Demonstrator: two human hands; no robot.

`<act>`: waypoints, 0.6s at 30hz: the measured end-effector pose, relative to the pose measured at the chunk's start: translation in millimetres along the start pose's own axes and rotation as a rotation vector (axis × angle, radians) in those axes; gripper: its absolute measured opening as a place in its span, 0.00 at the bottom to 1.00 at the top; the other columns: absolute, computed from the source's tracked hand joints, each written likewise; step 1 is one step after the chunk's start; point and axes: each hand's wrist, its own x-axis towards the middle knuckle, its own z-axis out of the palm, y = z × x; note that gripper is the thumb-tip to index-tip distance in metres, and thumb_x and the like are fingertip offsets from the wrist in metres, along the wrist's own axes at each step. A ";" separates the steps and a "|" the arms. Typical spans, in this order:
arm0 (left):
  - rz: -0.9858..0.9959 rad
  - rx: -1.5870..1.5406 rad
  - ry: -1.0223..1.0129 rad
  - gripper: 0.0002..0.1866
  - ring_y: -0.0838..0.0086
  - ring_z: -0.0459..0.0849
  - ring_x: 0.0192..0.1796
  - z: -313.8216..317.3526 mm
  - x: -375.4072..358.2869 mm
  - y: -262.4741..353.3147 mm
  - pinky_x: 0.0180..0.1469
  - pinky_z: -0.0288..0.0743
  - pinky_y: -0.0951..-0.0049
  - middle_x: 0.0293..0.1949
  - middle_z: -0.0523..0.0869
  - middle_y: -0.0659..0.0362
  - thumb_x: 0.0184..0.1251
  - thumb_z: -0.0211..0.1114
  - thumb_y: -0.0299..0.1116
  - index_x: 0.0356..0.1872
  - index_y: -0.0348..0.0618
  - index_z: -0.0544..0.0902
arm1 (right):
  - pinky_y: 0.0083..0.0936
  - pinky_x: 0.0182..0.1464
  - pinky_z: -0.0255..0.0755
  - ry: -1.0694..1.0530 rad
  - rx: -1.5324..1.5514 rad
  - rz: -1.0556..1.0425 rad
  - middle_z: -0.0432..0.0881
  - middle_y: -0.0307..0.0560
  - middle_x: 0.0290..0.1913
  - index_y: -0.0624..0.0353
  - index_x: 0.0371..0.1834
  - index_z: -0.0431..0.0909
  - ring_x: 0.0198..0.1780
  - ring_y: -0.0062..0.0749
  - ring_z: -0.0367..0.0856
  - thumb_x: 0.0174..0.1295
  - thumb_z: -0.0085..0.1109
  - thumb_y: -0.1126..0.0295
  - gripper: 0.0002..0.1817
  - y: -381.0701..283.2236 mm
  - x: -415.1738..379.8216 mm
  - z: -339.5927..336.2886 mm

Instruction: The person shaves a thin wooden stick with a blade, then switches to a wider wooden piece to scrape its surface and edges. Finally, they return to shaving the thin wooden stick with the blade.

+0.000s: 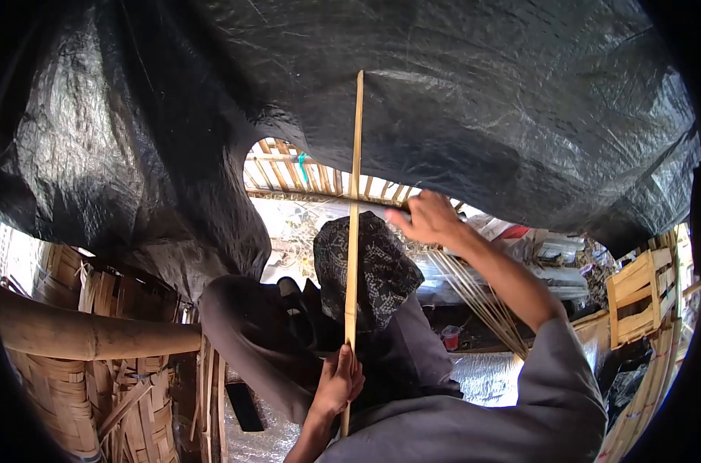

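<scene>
Fingers (344, 364) of the left hand (338, 383) were wrapped around the lower part of a long, flat, pale-yellow bamboo strip (353, 262) before the body, its long axis running nearly straight up the view, far tip pointing away and leaning slightly right. Crossing it was a long, thin, dark tool (312, 197), its end clasped in the right hand (431, 219). Rightward sat a small red plastic cup (450, 337), contents too small to tell; leftward, brown woven-bamboo basketwork (53, 386).

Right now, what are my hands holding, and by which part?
Your left hand grips a bamboo strip near its lower end; your right hand holds a thin knife by its handle end.
</scene>
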 end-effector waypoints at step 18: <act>-0.074 -0.116 -0.041 0.23 0.83 0.50 0.06 -12.3 4.1 2.4 0.07 0.44 0.81 0.08 0.56 0.65 0.70 0.40 0.53 0.21 0.47 0.63 | 0.23 0.08 0.48 -0.373 0.150 0.034 0.53 0.30 0.05 0.54 0.05 0.62 0.07 0.19 0.54 0.58 0.39 0.33 0.37 -25.8 17.4 -26.4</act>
